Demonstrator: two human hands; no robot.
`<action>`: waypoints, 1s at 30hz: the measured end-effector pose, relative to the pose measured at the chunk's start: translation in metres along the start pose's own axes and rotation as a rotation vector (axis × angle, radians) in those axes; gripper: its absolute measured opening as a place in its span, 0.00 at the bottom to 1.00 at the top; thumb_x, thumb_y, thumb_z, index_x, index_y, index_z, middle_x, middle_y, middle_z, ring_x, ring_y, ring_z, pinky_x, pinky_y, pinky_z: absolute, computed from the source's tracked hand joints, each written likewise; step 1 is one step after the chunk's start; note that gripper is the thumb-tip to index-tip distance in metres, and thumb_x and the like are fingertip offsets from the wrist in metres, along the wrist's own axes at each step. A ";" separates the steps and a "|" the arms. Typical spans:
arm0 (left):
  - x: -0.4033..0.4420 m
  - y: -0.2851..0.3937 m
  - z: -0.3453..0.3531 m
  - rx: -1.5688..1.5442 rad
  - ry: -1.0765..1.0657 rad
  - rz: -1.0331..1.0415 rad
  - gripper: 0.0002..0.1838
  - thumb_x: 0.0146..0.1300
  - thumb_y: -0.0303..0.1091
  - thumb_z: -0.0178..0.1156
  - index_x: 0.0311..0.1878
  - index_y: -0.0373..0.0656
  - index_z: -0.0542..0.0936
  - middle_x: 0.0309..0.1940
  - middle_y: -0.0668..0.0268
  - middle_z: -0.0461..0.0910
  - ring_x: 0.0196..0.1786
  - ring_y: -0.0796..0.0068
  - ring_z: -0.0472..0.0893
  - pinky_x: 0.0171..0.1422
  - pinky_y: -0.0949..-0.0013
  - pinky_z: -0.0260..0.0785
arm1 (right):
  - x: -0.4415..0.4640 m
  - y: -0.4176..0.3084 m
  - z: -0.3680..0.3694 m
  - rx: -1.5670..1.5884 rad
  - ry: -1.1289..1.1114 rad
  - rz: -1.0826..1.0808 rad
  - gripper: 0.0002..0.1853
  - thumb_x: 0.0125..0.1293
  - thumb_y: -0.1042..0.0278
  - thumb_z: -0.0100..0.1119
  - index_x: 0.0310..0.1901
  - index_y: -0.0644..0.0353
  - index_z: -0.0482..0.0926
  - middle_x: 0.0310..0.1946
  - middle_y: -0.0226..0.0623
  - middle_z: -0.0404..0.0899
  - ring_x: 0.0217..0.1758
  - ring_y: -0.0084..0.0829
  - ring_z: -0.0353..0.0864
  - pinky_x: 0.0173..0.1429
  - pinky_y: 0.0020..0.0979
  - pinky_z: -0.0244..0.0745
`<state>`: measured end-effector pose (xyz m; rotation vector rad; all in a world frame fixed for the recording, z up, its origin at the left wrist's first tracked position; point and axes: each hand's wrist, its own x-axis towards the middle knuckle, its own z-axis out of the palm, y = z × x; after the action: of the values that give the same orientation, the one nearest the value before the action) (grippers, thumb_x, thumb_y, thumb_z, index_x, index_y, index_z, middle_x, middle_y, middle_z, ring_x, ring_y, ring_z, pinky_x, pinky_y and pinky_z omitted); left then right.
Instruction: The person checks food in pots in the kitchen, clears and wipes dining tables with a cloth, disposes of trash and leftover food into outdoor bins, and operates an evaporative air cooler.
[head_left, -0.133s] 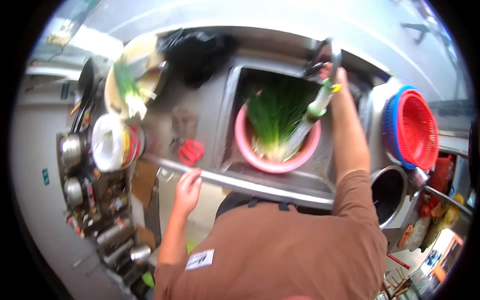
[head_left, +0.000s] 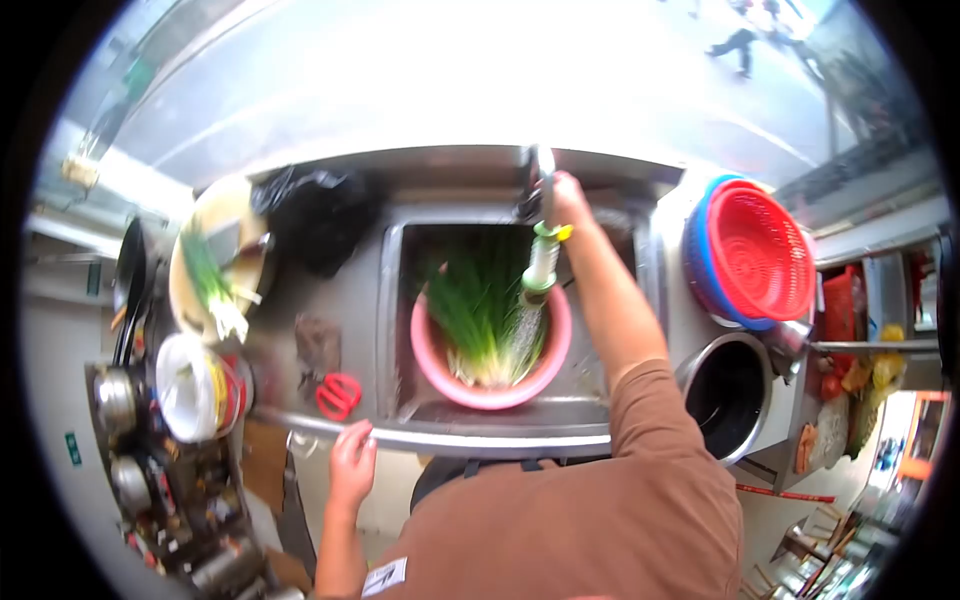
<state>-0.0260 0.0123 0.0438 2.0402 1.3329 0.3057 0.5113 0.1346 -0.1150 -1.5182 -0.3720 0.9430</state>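
Note:
A pink basin (head_left: 424, 352) sits in the metal sink (head_left: 590, 390) with green onions (head_left: 470, 320) inside. Water runs onto them from a faucet (head_left: 541, 262) with a green and white nozzle. My right hand (head_left: 568, 200) is at the faucet's base behind the sink; its fingers are partly hidden, and what it grips cannot be made out. My left hand (head_left: 352, 455) hangs in front of the counter's edge, its fingers loosely curled and slightly apart, holding nothing. Red-handled scissors (head_left: 338, 396) lie on the counter near it.
At the left are a round board (head_left: 183, 290) with green onions and a knife, a black bag (head_left: 325, 215) and a white bucket (head_left: 180, 385). Red and blue baskets (head_left: 762, 250) and a dark-looking pot (head_left: 725, 395) stand at the right. Two pans hang far left.
The whole view has shifted, so the sink and counter appear lower and further left. Water still runs into the basin, and my right hand remains by the faucet.

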 end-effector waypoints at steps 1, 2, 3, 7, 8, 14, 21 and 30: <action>0.000 0.013 0.006 -0.018 -0.020 0.032 0.12 0.61 0.24 0.58 0.48 0.33 0.79 0.49 0.53 0.79 0.52 0.60 0.79 0.57 0.64 0.72 | 0.010 0.023 -0.013 -0.053 -0.022 -0.031 0.11 0.54 0.74 0.54 0.38 0.70 0.76 0.36 0.42 0.79 0.41 0.30 0.78 0.40 0.36 0.72; 0.013 0.026 0.059 -0.164 -0.047 0.057 0.12 0.61 0.25 0.58 0.48 0.33 0.79 0.49 0.53 0.79 0.52 0.60 0.79 0.56 0.65 0.73 | 0.015 -0.020 -0.075 -0.118 -0.102 -0.042 0.17 0.56 0.73 0.54 0.48 0.69 0.73 0.46 0.44 0.76 0.50 0.31 0.75 0.49 0.37 0.70; 0.014 0.035 0.063 -0.191 -0.080 0.031 0.12 0.61 0.25 0.58 0.48 0.33 0.79 0.48 0.53 0.79 0.51 0.60 0.79 0.55 0.65 0.73 | 0.011 -0.016 -0.088 -0.084 -0.229 0.014 0.23 0.58 0.72 0.54 0.57 0.67 0.70 0.56 0.46 0.73 0.60 0.32 0.71 0.57 0.38 0.68; 0.014 0.045 0.065 -0.165 -0.108 0.052 0.12 0.60 0.26 0.59 0.47 0.34 0.80 0.47 0.53 0.80 0.50 0.59 0.80 0.54 0.65 0.73 | -0.047 -0.050 -0.095 0.080 -0.255 0.024 0.39 0.64 0.69 0.54 0.74 0.63 0.47 0.76 0.47 0.45 0.79 0.39 0.44 0.76 0.41 0.48; 0.018 0.046 0.066 -0.124 -0.110 0.100 0.13 0.60 0.26 0.59 0.47 0.34 0.80 0.47 0.53 0.80 0.50 0.58 0.80 0.54 0.64 0.73 | -0.041 -0.050 -0.091 0.052 -0.262 0.007 0.39 0.64 0.69 0.54 0.74 0.63 0.47 0.76 0.46 0.45 0.79 0.39 0.44 0.76 0.40 0.48; 0.015 0.063 0.060 0.020 -0.096 0.227 0.13 0.60 0.30 0.60 0.48 0.37 0.80 0.48 0.54 0.80 0.52 0.56 0.79 0.58 0.61 0.71 | -0.012 -0.032 -0.094 -0.016 -0.340 -0.107 0.39 0.60 0.64 0.61 0.71 0.65 0.57 0.72 0.47 0.57 0.72 0.39 0.62 0.70 0.37 0.61; -0.026 0.048 0.071 -0.016 -0.028 0.219 0.15 0.61 0.32 0.58 0.50 0.39 0.78 0.49 0.56 0.78 0.52 0.55 0.78 0.57 0.58 0.71 | -0.102 0.017 -0.143 0.346 -0.354 -0.040 0.14 0.68 0.75 0.53 0.54 0.66 0.73 0.44 0.37 0.80 0.46 0.30 0.81 0.49 0.28 0.78; -0.084 -0.001 0.033 0.024 -0.004 0.169 0.14 0.61 0.33 0.56 0.49 0.38 0.77 0.48 0.56 0.78 0.53 0.56 0.77 0.57 0.57 0.70 | -0.249 0.101 -0.127 -0.359 -0.256 0.196 0.43 0.63 0.66 0.59 0.74 0.66 0.44 0.75 0.48 0.46 0.75 0.40 0.51 0.76 0.42 0.46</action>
<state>-0.0472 -0.0747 0.0325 2.1774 1.1686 0.3618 0.4224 -0.1486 -0.1350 -1.7858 -0.6091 1.2831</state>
